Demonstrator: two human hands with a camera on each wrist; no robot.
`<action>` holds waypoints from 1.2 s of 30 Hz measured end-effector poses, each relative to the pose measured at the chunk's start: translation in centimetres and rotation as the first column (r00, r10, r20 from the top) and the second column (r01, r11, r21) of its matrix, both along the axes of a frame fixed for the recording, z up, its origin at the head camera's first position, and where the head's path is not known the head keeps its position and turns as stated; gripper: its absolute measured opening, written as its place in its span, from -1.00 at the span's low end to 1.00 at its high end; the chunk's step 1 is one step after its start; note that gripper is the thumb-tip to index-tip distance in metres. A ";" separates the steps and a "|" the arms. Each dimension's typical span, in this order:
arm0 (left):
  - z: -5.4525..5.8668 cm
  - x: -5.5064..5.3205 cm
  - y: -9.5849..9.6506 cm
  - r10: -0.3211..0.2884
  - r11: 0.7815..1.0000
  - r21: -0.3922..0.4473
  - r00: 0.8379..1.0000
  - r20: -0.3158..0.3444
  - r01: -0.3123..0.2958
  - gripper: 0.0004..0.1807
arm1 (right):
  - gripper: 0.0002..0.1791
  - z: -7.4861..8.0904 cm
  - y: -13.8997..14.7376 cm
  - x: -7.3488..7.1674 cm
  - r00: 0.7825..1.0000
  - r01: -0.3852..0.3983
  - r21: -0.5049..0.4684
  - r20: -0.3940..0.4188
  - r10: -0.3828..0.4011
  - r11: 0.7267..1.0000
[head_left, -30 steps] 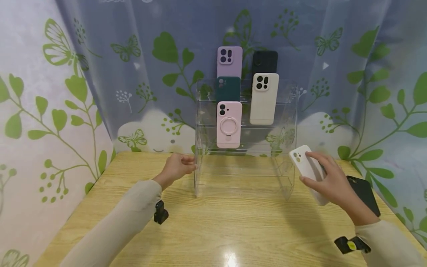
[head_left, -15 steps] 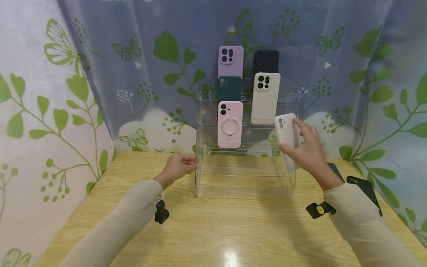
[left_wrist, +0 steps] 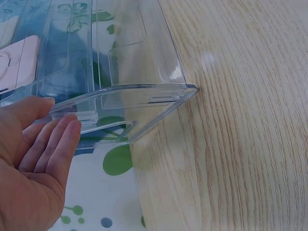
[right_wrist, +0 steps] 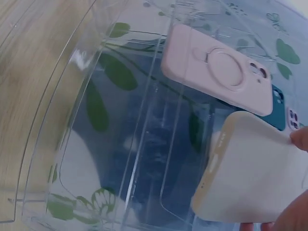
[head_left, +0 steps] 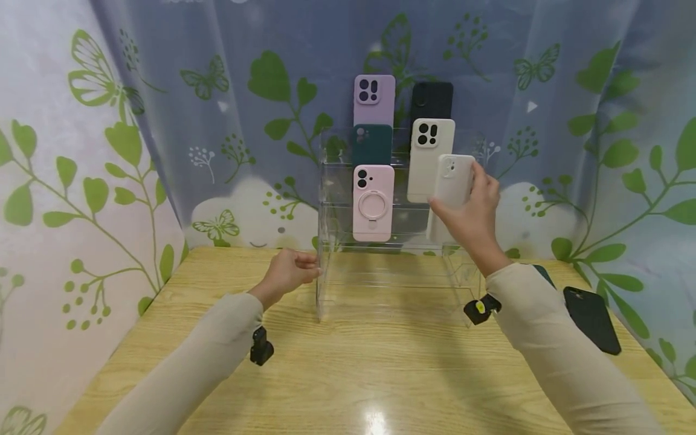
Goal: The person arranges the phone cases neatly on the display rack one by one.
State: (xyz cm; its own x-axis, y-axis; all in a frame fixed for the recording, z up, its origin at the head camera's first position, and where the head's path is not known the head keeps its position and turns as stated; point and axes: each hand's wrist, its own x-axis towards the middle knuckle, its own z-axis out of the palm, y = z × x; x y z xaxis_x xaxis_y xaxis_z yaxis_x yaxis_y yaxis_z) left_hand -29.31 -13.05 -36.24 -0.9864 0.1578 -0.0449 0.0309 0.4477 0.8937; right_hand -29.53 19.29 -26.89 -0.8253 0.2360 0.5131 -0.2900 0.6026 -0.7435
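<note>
My right hand [head_left: 475,214] pinches a white phone case [head_left: 452,187] by its sides, thumb on one edge and fingers on the other. Upright and lens cutouts up, the case is in front of the right part of a clear acrylic display stand [head_left: 402,296]. It partly covers a cream phone case [head_left: 429,163] in the head view. The right wrist view shows the white case's lower end [right_wrist: 255,168] apart from the pink case. At the stand's left side, my left hand [head_left: 288,272] holds the panel's edge between thumb and fingers [left_wrist: 62,139].
The stand's left column bears a pink case with a ring [head_left: 372,205], a dark green case [head_left: 373,145] and a lilac case [head_left: 375,106]. A black case [head_left: 433,99] stands behind the cream one. Another black case [head_left: 591,317] and a green case [head_left: 544,275] lie on the table at right.
My right hand has carried the white case up and left, from beside the stand to in front of its right column, turning it upright. My left hand stays at the stand's side.
</note>
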 end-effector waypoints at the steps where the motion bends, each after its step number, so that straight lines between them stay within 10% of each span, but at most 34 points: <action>1: 0.0 0.0 0.0 -0.004 1.000 -0.006 1.000 -0.003 0.004 -0.56 | 0.04 -0.1 -0.2 -0.2 1.000 0.009 -0.004 -0.012 -0.009 1.000; 14: 0.3 0.0 0.2 -0.001 1.000 -0.003 1.000 -0.012 0.001 -0.57 | 0.07 -2.1 -2.0 -3.4 0.976 0.166 0.016 -0.147 -0.161 0.986; 36: 0.0 0.0 0.0 0.005 1.000 0.008 1.000 -0.001 -0.005 -0.56 | 0.04 -5.0 -3.6 -4.6 0.974 0.170 0.086 -0.167 -0.154 0.982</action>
State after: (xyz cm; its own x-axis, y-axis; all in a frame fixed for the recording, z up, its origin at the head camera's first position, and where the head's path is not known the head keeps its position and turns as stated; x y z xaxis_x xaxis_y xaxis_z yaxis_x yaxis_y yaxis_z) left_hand -29.33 -13.01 -36.20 -0.9873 0.1532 -0.0426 0.0297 0.4409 0.8971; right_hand -34.16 15.73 -31.88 -0.6864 0.3011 0.6620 -0.2923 0.7193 -0.6302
